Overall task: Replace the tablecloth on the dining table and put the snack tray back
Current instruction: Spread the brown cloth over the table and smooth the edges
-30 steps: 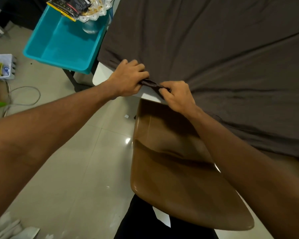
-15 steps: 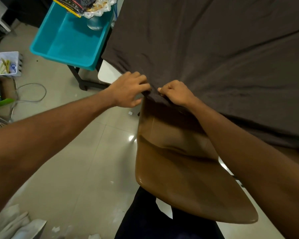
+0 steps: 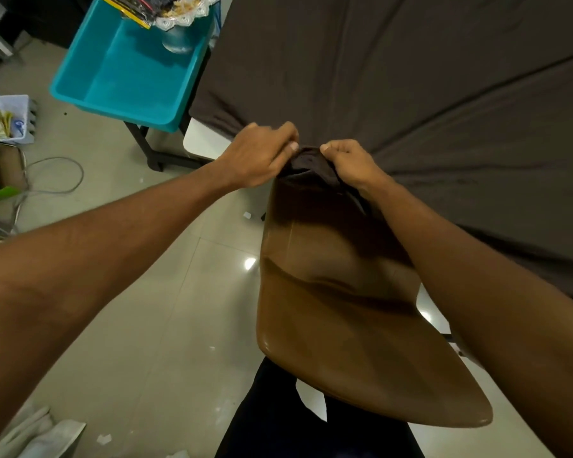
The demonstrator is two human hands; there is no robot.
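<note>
A dark brown tablecloth (image 3: pixel 394 81) covers the dining table, with creases running toward its near left edge. My left hand (image 3: pixel 258 153) and my right hand (image 3: pixel 348 163) each pinch a bunched fold of the cloth's edge (image 3: pixel 308 160), thumbs almost touching. A bare white table corner (image 3: pixel 202 140) shows just left of my left hand. The snack tray (image 3: pixel 182 9), a scalloped clear dish with snack packets, sits in the teal tub at the top left.
A brown plastic chair (image 3: pixel 338 319) stands between me and the table, under my right forearm. The teal tub (image 3: pixel 129 67) rests on a dark stand left of the table. Cables, a box and a white basket (image 3: pixel 4 119) lie on the tiled floor at left.
Both hands have gathered the cloth's edge into a raised bunch between them, and more of the cloth hangs over the table's near edge.
</note>
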